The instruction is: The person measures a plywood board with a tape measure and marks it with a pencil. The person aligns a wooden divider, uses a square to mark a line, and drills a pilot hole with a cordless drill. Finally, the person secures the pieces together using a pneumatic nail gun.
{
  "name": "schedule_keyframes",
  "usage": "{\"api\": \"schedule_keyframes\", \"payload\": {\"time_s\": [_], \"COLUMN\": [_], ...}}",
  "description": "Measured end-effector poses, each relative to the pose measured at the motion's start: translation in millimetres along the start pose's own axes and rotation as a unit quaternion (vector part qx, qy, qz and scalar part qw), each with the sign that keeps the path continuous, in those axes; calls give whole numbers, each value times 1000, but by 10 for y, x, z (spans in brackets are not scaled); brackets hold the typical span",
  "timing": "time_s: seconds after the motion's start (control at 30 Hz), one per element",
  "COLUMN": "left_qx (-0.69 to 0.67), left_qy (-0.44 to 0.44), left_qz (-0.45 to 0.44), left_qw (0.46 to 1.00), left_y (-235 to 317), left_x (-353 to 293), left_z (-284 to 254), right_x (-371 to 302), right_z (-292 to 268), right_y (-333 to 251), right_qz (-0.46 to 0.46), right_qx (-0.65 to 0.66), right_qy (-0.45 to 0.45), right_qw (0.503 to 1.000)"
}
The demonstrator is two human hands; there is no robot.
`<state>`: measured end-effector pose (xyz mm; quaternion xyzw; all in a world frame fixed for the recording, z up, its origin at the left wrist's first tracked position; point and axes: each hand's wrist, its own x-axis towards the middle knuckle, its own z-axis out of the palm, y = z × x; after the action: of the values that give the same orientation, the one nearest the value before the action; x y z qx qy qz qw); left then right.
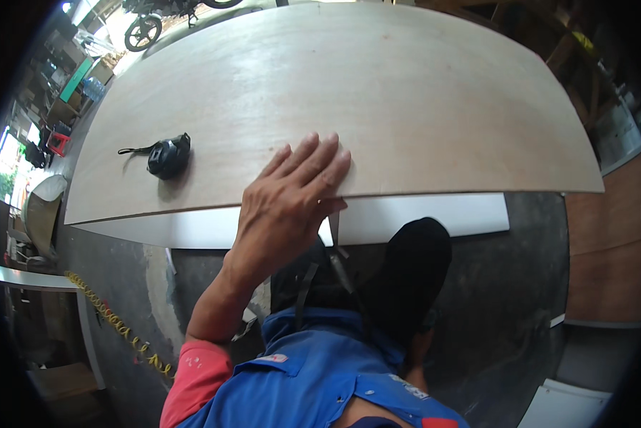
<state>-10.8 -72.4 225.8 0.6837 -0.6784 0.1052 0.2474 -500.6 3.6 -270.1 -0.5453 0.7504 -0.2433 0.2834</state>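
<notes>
While flat, left hand (285, 207) on plywood sheet (377, 107)

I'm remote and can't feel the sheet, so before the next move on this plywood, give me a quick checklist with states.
1. Left hand flat on plywood sheet near its front edge: ok.
2. Right hand in view: not ok, not visible.
3. Black tape measure lying on the sheet, apart from the hand: ok.
4. Sheet resting on the white board below: ok.
5. Thin blade-like thing under the fingertips: cannot tell what it is.
</notes>
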Motion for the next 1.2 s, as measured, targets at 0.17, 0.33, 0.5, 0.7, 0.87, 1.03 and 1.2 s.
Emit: {"api": "schedule_keyframes", "payload": {"time_s": [0.17, 0.33, 0.5, 0.7, 0.87, 1.03, 1.2], "left_qx": [-47, -84, -106, -140, -160, -147, -190], "left_qy": [-71, -145, -143, -160, -155, -222, -300], "left_qz": [36, 63, 63, 50, 61, 76, 34], "left_qw": [996, 984, 982, 976, 973, 961, 934], "left_y": [-64, -266, -254, -343, -356, -340, -310], "left_x": [160, 282, 303, 241, 283, 287, 379], "left_z": [-104, -153, -131, -139, -144, -204, -278], "right_x": [-75, 10, 552, 1272, 1758, 2465, 2794], "right_z": [-1202, -2850, -3695, -2728, -1941, -1022, -563], "right_y": [-913, -3067, -4545, -6921, -8418, -9291, -9703], "right_qz": [34, -93, -366, -509, -477, -431, -417], "right_qx": [187, 385, 208, 91, 7, -37, -70], "right_qy": [-38, -166, -178, -90, -271, -311, -340], "right_qw": [981, 903, 890, 852, 836, 846, 840]}}
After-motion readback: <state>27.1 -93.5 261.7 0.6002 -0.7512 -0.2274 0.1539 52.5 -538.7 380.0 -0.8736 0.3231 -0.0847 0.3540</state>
